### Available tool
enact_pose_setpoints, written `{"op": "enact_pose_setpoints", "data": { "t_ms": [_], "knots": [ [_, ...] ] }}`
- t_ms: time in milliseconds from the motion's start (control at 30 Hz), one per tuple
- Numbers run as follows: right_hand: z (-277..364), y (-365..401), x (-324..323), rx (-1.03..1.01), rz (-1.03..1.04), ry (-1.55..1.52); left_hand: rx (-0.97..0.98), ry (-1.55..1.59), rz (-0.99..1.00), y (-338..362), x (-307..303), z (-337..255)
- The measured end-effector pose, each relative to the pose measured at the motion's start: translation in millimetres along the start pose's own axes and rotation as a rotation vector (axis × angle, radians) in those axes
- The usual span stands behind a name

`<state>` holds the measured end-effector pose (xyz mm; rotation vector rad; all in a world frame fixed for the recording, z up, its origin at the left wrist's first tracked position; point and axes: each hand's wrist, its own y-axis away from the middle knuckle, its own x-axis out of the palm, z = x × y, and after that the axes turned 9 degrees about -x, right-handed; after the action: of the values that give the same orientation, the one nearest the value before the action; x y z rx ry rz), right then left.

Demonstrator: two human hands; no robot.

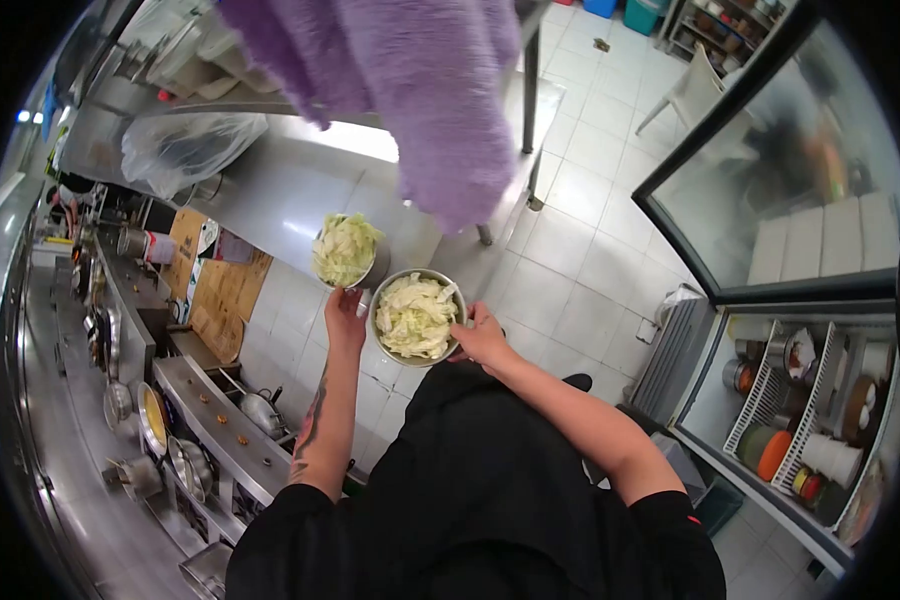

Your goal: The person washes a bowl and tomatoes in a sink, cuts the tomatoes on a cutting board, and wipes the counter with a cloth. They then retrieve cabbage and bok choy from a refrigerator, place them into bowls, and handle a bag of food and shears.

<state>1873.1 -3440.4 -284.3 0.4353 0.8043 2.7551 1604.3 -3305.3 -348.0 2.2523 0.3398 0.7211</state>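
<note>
Chopped pale cabbage (416, 316) fills a round metal bowl (375, 335) in front of my body. My right hand (480, 335) grips this bowl at its right rim. A second metal container (380, 262), heaped with greener chopped leaves (346, 250), is just behind and to the left, at the steel counter's edge. My left hand (346, 318) is at the lower side of that second container, next to the bowl's left rim; its fingers are partly hidden, and I cannot tell what they hold.
A steel counter (300, 185) carries a clear plastic bag (185, 150). Purple cloth (420, 90) hangs overhead. Stoves with pans (153, 420) line the left. An open fridge (730, 400) with a glass door (800, 200) is at right. Cardboard (225, 300) lies at left.
</note>
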Motion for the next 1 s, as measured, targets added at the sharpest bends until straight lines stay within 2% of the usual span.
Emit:
{"op": "enact_pose_setpoints", "data": {
  "t_ms": [33, 67, 133, 200, 267, 333, 400, 467, 500, 533, 567, 600, 633, 667, 700, 733, 767, 833, 867, 967, 1000],
  "knots": [
    [3, 0, -1, 0.032, 0.04, -0.008, 0.001, -0.032, -0.103, 10, 1, 15],
    [5, 1, -3, 0.064, 0.079, -0.018, -0.007, -0.048, -0.097, 26, -3, 27],
    [5, 2, -4, 0.066, 0.149, -0.06, -0.331, 0.102, 0.142, 71, 0, 45],
    [6, 6, -14, 0.063, 0.227, -0.048, -0.469, -0.005, 0.186, 128, 29, 50],
    [-6, 7, -32, 0.028, 0.262, -0.15, -0.529, 0.05, 0.134, 136, 30, 59],
    [-28, 11, -71, 0.044, 0.238, -0.306, -0.515, 0.062, -0.099, 132, 45, 65],
    [-46, 28, -145, 0.043, 0.167, -0.431, -0.348, 0.027, -0.099, 119, 39, 70],
    [-78, 61, -251, -0.138, -0.103, -0.562, -0.308, 0.041, -0.149, 133, 52, 80],
    [-99, 80, -312, -0.229, -0.315, -0.574, -0.258, 0.082, -0.204, 135, 50, 90],
    [-124, 100, -370, -0.317, -0.66, -0.406, -0.208, 0.122, -0.258, 134, 45, 94],
    [-138, 122, -432, -0.224, -0.919, -0.586, -0.174, 0.109, -0.198, 116, 8, 91],
    [-167, 145, -496, -0.345, -1.11, -0.723, -0.178, 0.09, -0.21, 126, 15, 101],
    [-200, 167, -557, -0.42, -1.203, -0.926, -0.064, 0.037, -0.264, 146, 32, 113],
    [-225, 180, -607, -0.417, -1.432, -1.064, 0.043, -0.01, -0.312, 151, 43, 124],
    [-228, 193, -635, -0.415, -1.613, -0.954, -0.014, 0.007, -0.264, 150, 30, 120],
    [-275, 204, -681, -0.372, -1.652, -0.945, -0.07, 0.024, -0.215, 146, 18, 119],
    [-272, 204, -702, -0.349, -1.872, -0.933, -0.047, -0.065, -0.238, 160, 39, 133],
    [-337, 212, -764, -0.423, -1.953, -0.863, -0.181, -0.015, -0.327, 150, 12, 122],
    [-361, 216, -786, -0.571, -1.999, -0.791, -0.221, -0.009, -0.361, 149, 2, 119],
    [-357, 222, -821, -0.614, -2.131, -0.772, -0.309, -0.241, -0.468, 154, -17, 123],
    [-362, 226, -830, -0.635, -2.154, -0.769, -0.302, -0.255, -0.469, 155, -40, 116]
  ]
}}
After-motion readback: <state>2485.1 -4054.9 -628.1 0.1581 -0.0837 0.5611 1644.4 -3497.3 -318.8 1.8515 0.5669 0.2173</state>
